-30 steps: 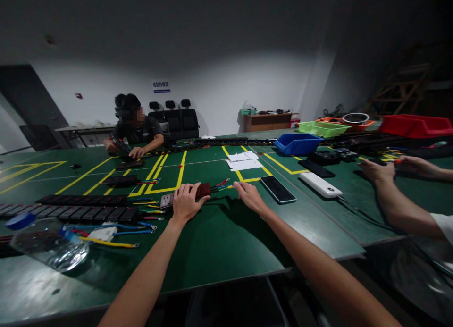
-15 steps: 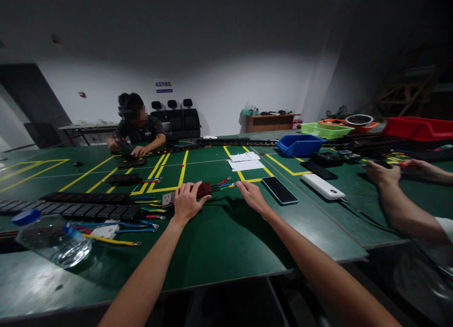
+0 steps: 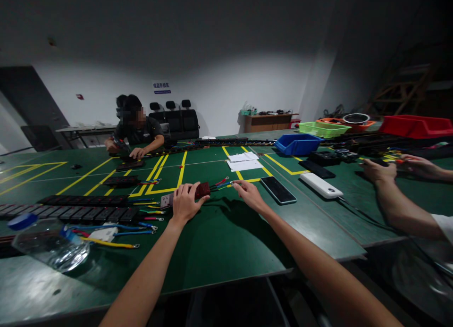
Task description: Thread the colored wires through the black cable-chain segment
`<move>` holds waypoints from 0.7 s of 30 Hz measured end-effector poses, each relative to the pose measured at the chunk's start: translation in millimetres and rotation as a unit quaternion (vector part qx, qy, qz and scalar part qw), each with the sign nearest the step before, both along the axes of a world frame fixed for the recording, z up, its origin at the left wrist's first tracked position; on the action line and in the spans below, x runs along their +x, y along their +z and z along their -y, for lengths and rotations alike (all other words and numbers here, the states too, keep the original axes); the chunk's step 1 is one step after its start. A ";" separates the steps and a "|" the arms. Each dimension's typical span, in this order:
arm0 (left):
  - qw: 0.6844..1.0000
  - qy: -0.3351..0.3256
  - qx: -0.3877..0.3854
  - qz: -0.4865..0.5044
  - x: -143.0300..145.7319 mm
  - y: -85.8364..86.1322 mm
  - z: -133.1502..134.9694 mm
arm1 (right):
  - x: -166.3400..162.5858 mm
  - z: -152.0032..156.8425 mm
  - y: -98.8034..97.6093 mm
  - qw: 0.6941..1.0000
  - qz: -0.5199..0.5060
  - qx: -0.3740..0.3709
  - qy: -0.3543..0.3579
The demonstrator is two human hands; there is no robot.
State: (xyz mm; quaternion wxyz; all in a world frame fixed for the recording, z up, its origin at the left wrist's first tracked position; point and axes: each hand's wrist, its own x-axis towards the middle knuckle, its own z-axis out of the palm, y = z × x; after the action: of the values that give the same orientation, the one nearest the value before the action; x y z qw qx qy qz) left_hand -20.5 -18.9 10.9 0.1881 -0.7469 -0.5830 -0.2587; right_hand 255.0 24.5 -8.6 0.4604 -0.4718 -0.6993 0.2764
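Note:
My left hand [image 3: 184, 203] lies over a dark socket strip [image 3: 203, 190] on the green table [image 3: 219, 242], fingers wrapped on top of it and pressing it down. Red, blue and yellow wires [image 3: 222, 183] stick out of the strip's right end. My right hand [image 3: 249, 195] reaches to those wire ends, fingers bent and pinching at them; the exact wire is too small to tell. A grey end piece [image 3: 165, 201] shows left of my left hand.
Rows of black socket modules [image 3: 81, 209] and loose coloured wires [image 3: 116, 237] lie left, beside a fallen water bottle [image 3: 49, 244]. A phone [image 3: 278, 189], a white power bank [image 3: 321, 185], papers [image 3: 244, 161] and a blue bin [image 3: 297, 144] sit right. One person's arms [image 3: 396, 195] work at right; another person sits far left.
My right hand has shifted slightly up and left onto the wire ends. My left hand stays on the strip. The view has wobbled a little.

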 end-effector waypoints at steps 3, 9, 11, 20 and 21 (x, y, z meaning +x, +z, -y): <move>1.000 -0.002 -0.002 0.001 -0.1 0.0 -0.1 | 0.7 1.9 2.7 1.000 -0.026 0.018 0.001; 1.000 0.000 -0.018 0.005 -0.4 0.5 0.2 | 1.0 9.0 11.4 0.997 -0.072 0.031 0.025; 1.000 0.001 -0.019 0.003 -0.3 0.3 0.3 | 0.6 10.1 12.9 0.996 -0.078 0.031 0.031; 1.000 0.001 -0.004 0.004 0.5 -0.4 0.5 | -0.9 -3.8 -3.6 0.998 -0.052 0.025 -0.027; 1.000 0.001 -0.002 0.004 0.4 -0.3 0.5 | -0.9 -5.5 -5.2 0.998 -0.053 0.018 -0.029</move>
State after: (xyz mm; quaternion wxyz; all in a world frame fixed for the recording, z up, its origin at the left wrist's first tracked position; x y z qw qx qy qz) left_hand -20.1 -19.4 10.6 0.1840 -0.7458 -0.5850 -0.2602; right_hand 254.1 30.0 -13.8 0.5134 -0.4682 -0.6646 0.2749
